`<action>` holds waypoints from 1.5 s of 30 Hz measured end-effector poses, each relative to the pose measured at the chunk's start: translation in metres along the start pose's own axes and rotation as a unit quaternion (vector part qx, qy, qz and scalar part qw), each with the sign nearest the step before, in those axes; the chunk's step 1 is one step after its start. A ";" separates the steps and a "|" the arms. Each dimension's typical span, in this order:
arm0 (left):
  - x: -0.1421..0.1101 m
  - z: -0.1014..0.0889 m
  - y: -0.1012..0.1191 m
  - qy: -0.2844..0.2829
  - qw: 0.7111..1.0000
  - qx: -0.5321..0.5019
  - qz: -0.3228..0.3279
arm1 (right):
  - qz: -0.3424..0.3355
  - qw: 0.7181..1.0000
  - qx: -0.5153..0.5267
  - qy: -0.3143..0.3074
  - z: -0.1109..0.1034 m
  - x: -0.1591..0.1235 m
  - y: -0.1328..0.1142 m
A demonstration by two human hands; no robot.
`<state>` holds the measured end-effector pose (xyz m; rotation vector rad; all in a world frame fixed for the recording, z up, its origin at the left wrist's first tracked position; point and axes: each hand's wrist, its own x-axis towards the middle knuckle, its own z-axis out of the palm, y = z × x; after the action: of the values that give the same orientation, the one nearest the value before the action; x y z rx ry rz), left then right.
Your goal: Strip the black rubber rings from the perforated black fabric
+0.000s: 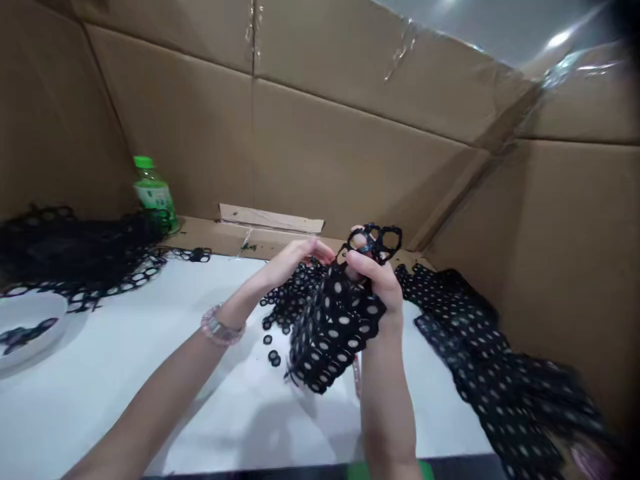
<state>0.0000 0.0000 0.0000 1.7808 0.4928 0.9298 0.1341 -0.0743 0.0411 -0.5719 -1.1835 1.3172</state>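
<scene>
My right hand grips a black dotted fabric strip, thumb in front. The strip hangs in folds down to the left, its pale dots in rows. An openwork end of large black loops stands up above the thumb. Just left of that end is my left hand, fingers stretched loosely towards the fabric's upper edge; the fingertips are partly hidden, and whether they touch it is unclear. A bead bracelet circles the left wrist. Beneath and behind the strip lie many small black rings on the white tabletop.
Black looped netting is heaped at the left, by a green-capped bottle. A white bowl there holds dark pieces. More dotted fabric lies along the right edge. Cardboard walls enclose the back and sides.
</scene>
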 end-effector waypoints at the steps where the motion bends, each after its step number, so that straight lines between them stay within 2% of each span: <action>1: -0.006 0.002 0.008 -0.011 1.000 -0.002 0.010 | -0.015 1.000 -0.007 0.018 0.000 0.001 -0.001; 4: -0.020 0.007 0.028 -0.008 0.999 0.015 0.044 | -0.046 0.996 -0.054 0.059 -0.002 0.003 -0.002; 6: -0.026 0.007 0.038 0.038 0.996 0.043 0.071 | -0.057 0.989 -0.111 0.076 -0.006 0.005 -0.001; 11: -0.031 0.005 0.048 0.103 0.968 0.201 0.114 | -0.088 0.969 -0.226 0.046 -0.010 0.007 0.004; 13: -0.030 0.007 0.048 0.168 0.937 0.274 0.136 | -0.116 0.963 -0.236 0.057 -0.010 0.007 0.006; 16: -0.027 0.012 0.043 0.301 0.863 0.350 0.204 | -0.125 0.957 -0.249 0.077 -0.007 0.008 0.007; 18: -0.026 0.015 0.038 0.323 0.840 0.363 0.244 | -0.115 0.960 -0.242 0.086 -0.005 0.009 0.009; 19: -0.025 0.015 0.037 0.309 0.844 0.358 0.254 | -0.108 0.962 -0.233 0.088 -0.004 0.010 0.010; 21: -0.025 0.016 0.034 0.268 0.870 0.331 0.248 | -0.097 0.968 -0.213 0.086 -0.001 0.011 0.015; 25: -0.024 0.016 0.035 0.190 0.935 0.245 0.169 | -0.098 0.975 -0.181 0.083 0.001 0.012 0.027; 27: -0.022 0.015 0.035 0.162 0.955 0.209 0.136 | -0.087 0.977 -0.174 0.092 0.000 0.013 0.029; 29: -0.018 0.010 0.032 0.151 0.970 0.151 0.117 | -0.065 0.979 -0.155 0.111 -0.002 0.013 0.024; 31: -0.012 -0.001 0.023 0.172 0.978 0.068 0.102 | -0.054 0.984 -0.105 0.134 -0.004 0.011 0.012; 33: -0.006 -0.017 0.009 0.219 0.972 0.023 0.083 | -0.065 0.986 -0.042 0.148 -0.007 0.007 -0.004; 35: -0.001 -0.033 -0.011 0.263 0.958 0.101 0.047 | -0.086 0.984 -0.009 0.153 -0.011 0.002 -0.017; 36: 0.001 -0.038 -0.022 0.251 0.948 0.194 0.008 | -0.087 0.984 -0.012 0.157 -0.012 -0.001 -0.020; 37: 0.003 -0.040 -0.035 0.188 0.936 0.295 -0.046 | -0.080 0.984 -0.026 0.160 -0.014 -0.003 -0.021; 41: 0.008 -0.029 -0.084 0.064 0.924 0.356 -0.124 | -0.011 0.980 -0.141 0.140 -0.015 -0.006 -0.009; 43: 0.008 -0.020 -0.100 0.039 0.913 0.374 -0.157 | 0.004 0.973 -0.193 0.124 -0.013 -0.006 -0.002; 45: 0.006 -0.014 -0.106 0.036 0.901 0.394 -0.180 | 0.003 0.970 -0.217 0.107 -0.011 -0.007 0.001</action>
<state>0.0032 0.0545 -0.0926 2.2472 1.3430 0.5564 0.1447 -0.0771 0.0336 -1.0080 -1.2941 0.9705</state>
